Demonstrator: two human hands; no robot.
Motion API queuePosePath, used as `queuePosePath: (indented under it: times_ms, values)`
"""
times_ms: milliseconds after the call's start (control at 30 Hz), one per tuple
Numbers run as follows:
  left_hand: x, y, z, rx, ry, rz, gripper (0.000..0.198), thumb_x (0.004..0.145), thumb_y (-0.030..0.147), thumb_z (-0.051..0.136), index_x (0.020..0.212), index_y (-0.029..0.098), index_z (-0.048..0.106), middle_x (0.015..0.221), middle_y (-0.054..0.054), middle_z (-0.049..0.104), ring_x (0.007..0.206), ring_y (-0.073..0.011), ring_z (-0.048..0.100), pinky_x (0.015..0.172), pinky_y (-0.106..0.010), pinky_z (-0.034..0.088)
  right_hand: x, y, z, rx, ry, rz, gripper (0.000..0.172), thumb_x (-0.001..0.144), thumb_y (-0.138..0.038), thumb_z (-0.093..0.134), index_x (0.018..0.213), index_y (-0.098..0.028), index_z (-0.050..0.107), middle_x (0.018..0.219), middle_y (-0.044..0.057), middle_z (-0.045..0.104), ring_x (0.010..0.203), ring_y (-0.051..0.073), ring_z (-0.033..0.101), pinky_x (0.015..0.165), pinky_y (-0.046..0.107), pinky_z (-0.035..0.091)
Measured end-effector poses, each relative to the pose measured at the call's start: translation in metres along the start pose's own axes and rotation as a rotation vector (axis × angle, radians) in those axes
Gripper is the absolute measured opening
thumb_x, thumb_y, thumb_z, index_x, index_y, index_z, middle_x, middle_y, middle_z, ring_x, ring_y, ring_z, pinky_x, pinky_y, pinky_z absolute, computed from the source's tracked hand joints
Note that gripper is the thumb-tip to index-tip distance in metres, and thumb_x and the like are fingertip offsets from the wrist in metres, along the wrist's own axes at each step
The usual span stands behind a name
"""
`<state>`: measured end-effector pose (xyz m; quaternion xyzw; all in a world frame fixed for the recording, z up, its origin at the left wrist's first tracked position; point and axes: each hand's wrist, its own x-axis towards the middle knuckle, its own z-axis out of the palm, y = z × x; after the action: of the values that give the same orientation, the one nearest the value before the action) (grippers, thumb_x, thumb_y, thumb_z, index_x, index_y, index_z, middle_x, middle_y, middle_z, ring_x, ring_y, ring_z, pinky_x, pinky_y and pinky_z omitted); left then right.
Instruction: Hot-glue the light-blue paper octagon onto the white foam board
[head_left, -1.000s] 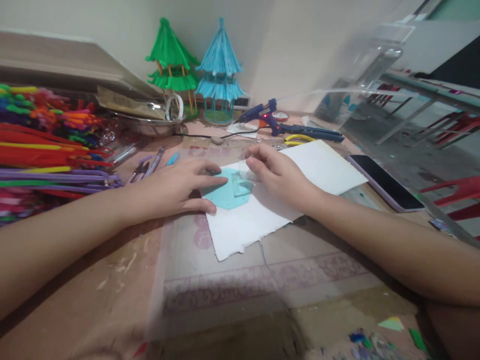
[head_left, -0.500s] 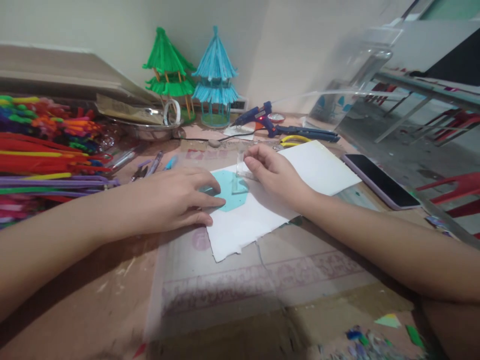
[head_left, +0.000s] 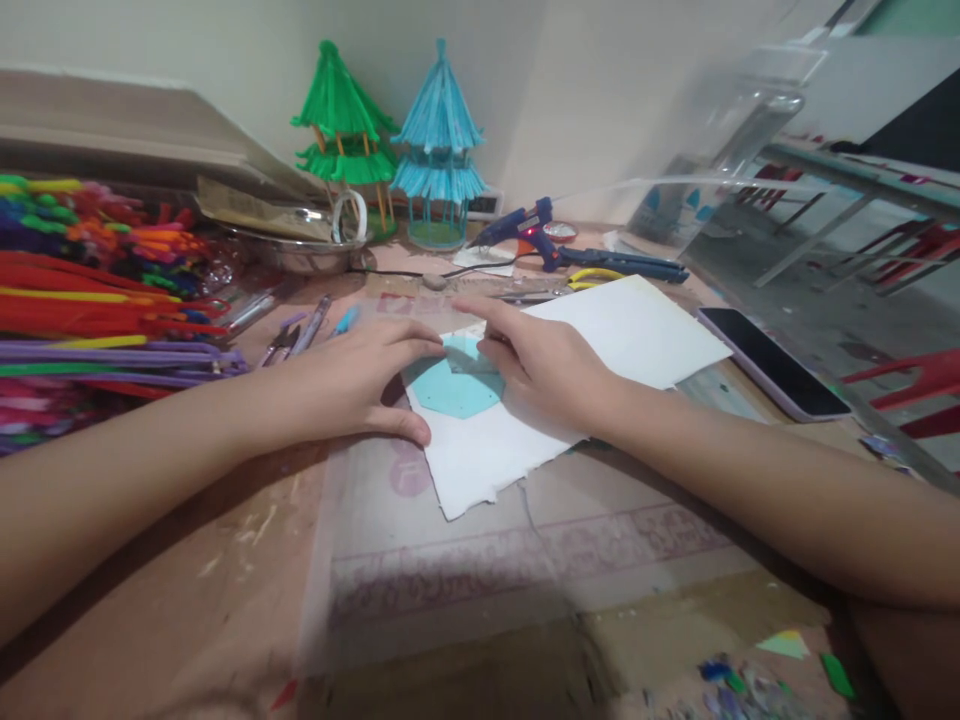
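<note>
A light-blue hexagon (head_left: 459, 393) with small dark dots near its edges lies flat on a white sheet (head_left: 645, 335). My left hand (head_left: 375, 375) rests at the hexagon's left side, fingers and thumb apart, the thumb on the sheet's edge. Over the hexagon's right side is my right hand (head_left: 544, 360), its index finger stretched forward and its other fingers bent. They hold a small clear plastic piece (head_left: 466, 367) against the hexagon's upper part; most of it is hidden by the hand.
Behind stand a green pipe-cleaner tower (head_left: 345, 120), a blue one (head_left: 439, 130) and a glue gun (head_left: 517, 228) with a lit red light. Pipe cleaners (head_left: 97, 300) are heaped left. Pliers (head_left: 630, 265) lie behind the sheet; a phone (head_left: 772, 362) lies right.
My right hand has lowered the clear plastic piece onto the hexagon and stretched out its index finger. My left fingers have drawn back toward the hexagon's upper left edge. The view has shifted slightly.
</note>
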<state>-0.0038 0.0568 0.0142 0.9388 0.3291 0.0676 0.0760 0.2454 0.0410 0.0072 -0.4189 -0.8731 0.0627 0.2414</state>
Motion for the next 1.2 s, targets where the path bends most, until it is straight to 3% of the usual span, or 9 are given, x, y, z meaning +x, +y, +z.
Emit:
queuePosePath:
  times_ms: [300,467,767,1200]
  values:
    - [-0.001,0.001,0.004,-0.005,0.004,-0.025,0.088,0.079,0.076,0.068,0.145,0.021,0.052,0.151,-0.014,0.053,0.138,-0.0356,0.049,0.114,-0.042,0.037,0.001,0.001,-0.011,0.107,-0.032,0.095,0.037,0.100,-0.038,0.050,0.127,-0.016,0.060,0.083,0.003,0.068,0.071,0.019,0.061,0.066,0.028,0.040]
    - [0.000,0.002,0.004,-0.003,0.000,-0.020,0.088,0.078,0.075,0.069,0.145,0.019,0.053,0.150,-0.015,0.052,0.138,-0.0358,0.049,0.115,-0.043,0.037,0.005,-0.001,-0.005,-0.076,-0.075,0.196,0.020,0.095,-0.035,0.061,0.107,-0.019,0.061,0.081,0.002,0.068,0.071,0.020,0.061,0.063,0.027,0.033]
    - [0.000,0.002,0.005,0.014,0.001,-0.021,0.089,0.079,0.075,0.068,0.145,0.018,0.052,0.150,-0.016,0.052,0.138,-0.0358,0.049,0.116,-0.044,0.035,0.008,-0.011,-0.007,-0.363,-0.270,0.190,0.028,0.105,-0.041,0.048,0.119,-0.019,0.057,0.096,0.009,0.077,0.083,0.027,0.069,0.062,0.030,0.027]
    - [0.000,0.002,0.002,0.004,-0.008,-0.007,0.086,0.080,0.074,0.067,0.143,0.019,0.053,0.150,-0.016,0.053,0.137,-0.0355,0.049,0.116,-0.044,0.035,0.007,-0.002,-0.005,-0.342,-0.257,0.098,0.031,0.103,-0.047,0.049,0.117,-0.021,0.059,0.091,0.008,0.077,0.075,0.025,0.066,0.061,0.031,0.025]
